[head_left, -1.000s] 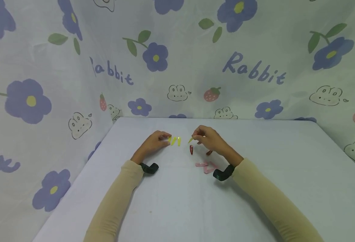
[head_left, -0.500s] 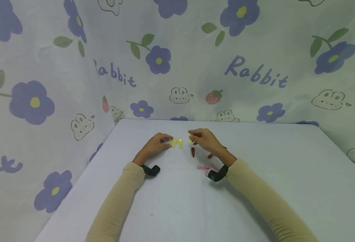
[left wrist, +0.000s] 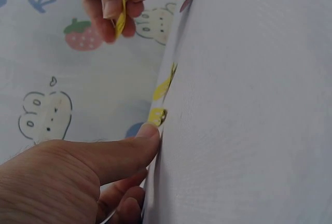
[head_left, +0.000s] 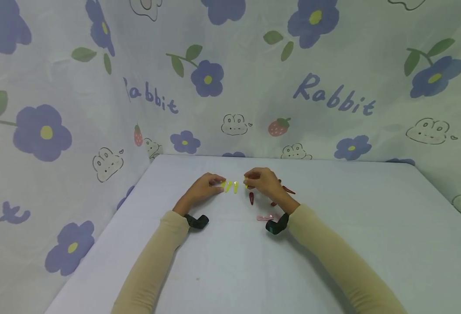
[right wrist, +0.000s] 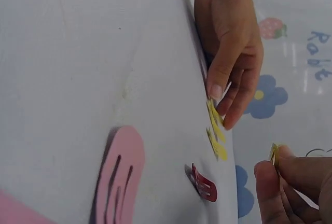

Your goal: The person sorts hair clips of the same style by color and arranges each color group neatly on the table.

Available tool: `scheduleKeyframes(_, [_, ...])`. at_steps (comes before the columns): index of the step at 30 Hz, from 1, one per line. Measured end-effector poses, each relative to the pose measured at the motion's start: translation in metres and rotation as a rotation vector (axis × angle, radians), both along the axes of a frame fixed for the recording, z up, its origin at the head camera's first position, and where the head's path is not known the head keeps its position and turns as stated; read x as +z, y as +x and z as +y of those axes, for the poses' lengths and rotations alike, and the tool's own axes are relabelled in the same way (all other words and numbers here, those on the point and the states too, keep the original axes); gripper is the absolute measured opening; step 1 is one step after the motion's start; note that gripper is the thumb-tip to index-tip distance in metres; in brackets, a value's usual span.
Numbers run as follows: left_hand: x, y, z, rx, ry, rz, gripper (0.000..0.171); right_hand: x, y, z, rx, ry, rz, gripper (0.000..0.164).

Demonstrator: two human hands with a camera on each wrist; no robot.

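**Right hand [head_left: 266, 182] brings held clip [head_left: 246, 182] closer to yellow row**

Head: over the last second the right hand shifts left, narrowing the gap to the yellow row. The held clip, yellow, is pinched in its fingertips, toward the table's [head_left: 230, 261] far edge, just right of the third clip [head_left: 235, 187]; second clip [head_left: 228, 186] stands between that and the end clip [head_left: 222, 184]. Left hand [head_left: 203, 189] stays put at the row's left end, thumb and fingers round the end clip. The shift uncovers more red clips [head_left: 288, 190] right of the wrist; pink clip [head_left: 265, 217], nearer the table's near edge, is now partly covered. Front red clip [head_left: 251, 198] lies just nearside of the held clip.

Left wrist: left thumb meets a yellow clip by the table's far edge; it looks like a pinch, pressure can't be told. Held clip shows raised, apart from the row.

Right wrist: thumb and finger grasp the held clip, not released. So sorting by colour looks underway, with this fourth yellow one not yet set down.
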State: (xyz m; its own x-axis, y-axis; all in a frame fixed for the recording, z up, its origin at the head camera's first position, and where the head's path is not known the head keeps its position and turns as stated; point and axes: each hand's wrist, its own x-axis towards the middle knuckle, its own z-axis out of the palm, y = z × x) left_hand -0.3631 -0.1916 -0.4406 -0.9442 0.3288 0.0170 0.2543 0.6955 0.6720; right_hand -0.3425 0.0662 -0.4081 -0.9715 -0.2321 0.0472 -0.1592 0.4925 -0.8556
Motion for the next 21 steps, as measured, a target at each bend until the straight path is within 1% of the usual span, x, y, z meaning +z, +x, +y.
scheduleKeyframes(3, [0.0,0.0,0.0,-0.009,0.007,0.003,0.037,-0.003,-0.003,-0.001,0.009,0.043,-0.017,0.033])
scheduleKeyframes(8, [0.0,0.0,0.0,-0.008,0.011,0.008,0.037,-0.005,-0.005,-0.002,0.022,0.079,-0.031,0.025])
scheduleKeyframes(12, [0.0,0.001,0.0,-0.009,0.009,0.011,0.038,-0.005,-0.005,-0.005,0.023,0.088,-0.028,0.022])
scheduleKeyframes(17, [0.001,0.001,0.001,-0.001,-0.007,0.015,0.038,-0.004,-0.004,-0.009,0.04,0.061,-0.035,0.023])
scheduleKeyframes(21, [0.002,0.002,0.003,0.005,-0.01,0.012,0.037,-0.006,-0.004,-0.011,0.036,0.094,-0.014,0.02])
